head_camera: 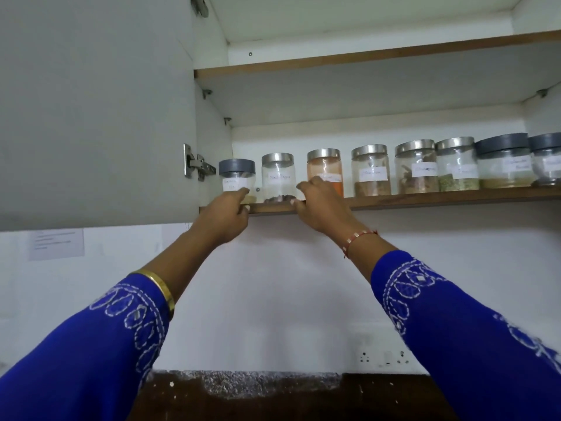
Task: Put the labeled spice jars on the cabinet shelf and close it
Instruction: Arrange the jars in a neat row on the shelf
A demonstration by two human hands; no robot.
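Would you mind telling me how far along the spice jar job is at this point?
Mostly done: eight labeled jars stand in a row on the cabinet shelf. In hand: the left hand holds the grey-lidded jar at the row's left end, while the right hand touches the orange spice jar. Left: let go and close the cabinet door, which stands open.

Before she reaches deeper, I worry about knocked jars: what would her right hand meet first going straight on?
Probably the orange spice jar: the right hand already has fingertips at its base, on the shelf edge. Depth is unclear.
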